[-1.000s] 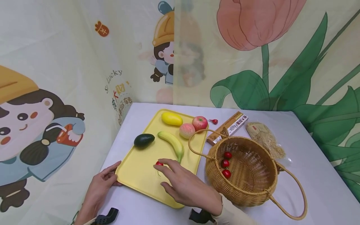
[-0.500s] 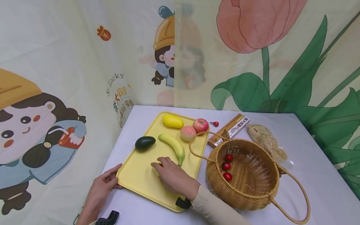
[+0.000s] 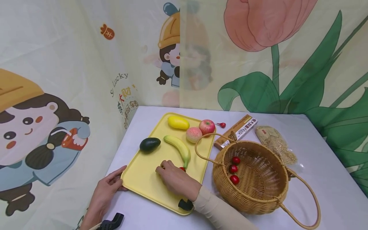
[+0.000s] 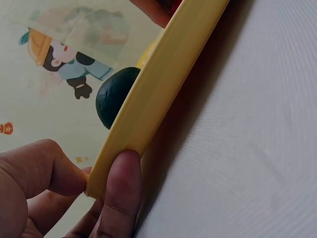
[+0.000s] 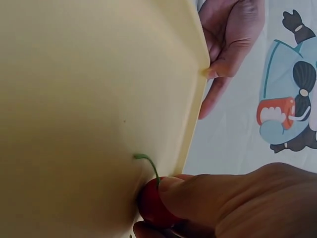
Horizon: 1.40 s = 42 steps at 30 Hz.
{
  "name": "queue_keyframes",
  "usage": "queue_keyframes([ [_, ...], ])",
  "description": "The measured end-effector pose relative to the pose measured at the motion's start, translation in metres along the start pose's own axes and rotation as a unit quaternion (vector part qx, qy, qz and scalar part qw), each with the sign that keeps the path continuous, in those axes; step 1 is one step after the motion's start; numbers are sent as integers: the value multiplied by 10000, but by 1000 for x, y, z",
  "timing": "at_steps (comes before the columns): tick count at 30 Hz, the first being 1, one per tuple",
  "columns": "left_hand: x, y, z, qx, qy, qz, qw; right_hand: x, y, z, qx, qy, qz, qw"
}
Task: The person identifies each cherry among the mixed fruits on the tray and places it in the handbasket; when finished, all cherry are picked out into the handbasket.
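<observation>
My left hand [image 3: 106,191] grips the near-left corner of the yellow tray [image 3: 143,188], thumb and fingers on its rim in the left wrist view. Over the tray's front part, my right hand [image 3: 178,179] pinches a red cherry [image 5: 156,204] with a curved green stem, down against the tray surface. From the head this cherry is hidden by the hand. Another red bit [image 3: 182,168] shows behind the right hand, by the banana's tip. On the tray lie a banana [image 3: 178,148], an avocado [image 3: 149,144], a yellow mango-like fruit [image 3: 178,122], a peach [image 3: 194,134] and an apple [image 3: 207,127].
Right of the tray stands a wicker basket [image 3: 258,204] with cherry-like red fruits [image 3: 233,169] inside; its left handle overhangs the tray edge. Behind it lie a pasta box [image 3: 237,131], a clear bag of dry food [image 3: 274,143] and a small red thing [image 3: 222,125].
My right hand has come down onto the tray, moving slightly left, and its fingers have closed on the cherry. The left hand keeps its grip on the tray corner.
</observation>
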State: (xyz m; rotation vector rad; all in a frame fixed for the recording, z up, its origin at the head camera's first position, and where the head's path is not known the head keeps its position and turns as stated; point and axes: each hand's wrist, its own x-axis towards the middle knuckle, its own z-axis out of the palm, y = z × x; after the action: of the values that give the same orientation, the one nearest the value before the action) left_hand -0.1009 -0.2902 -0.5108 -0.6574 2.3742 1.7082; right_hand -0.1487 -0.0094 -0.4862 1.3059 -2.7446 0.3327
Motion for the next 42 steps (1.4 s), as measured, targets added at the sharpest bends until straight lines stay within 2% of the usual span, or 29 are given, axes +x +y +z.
queue_keyframes([
  [9,1,0,1,-41,-37,-47,10000,0,0,3,281,7,71,9996],
  [15,2,0,1,-66,-69,-105,9999,-3,0,2,270,70,31,9996],
  [23,2,1,2,-24,38,-88,10000,-8,2,2,242,176,-46,9995],
  [33,2,0,3,-21,44,-127,9999,-16,2,-3,384,46,-29,9992],
  [37,2,1,3,-10,28,-78,10000,-18,0,-8,426,-21,-137,9990],
  [42,1,2,2,-9,19,-79,10000,-24,0,-14,294,-87,-456,9985],
])
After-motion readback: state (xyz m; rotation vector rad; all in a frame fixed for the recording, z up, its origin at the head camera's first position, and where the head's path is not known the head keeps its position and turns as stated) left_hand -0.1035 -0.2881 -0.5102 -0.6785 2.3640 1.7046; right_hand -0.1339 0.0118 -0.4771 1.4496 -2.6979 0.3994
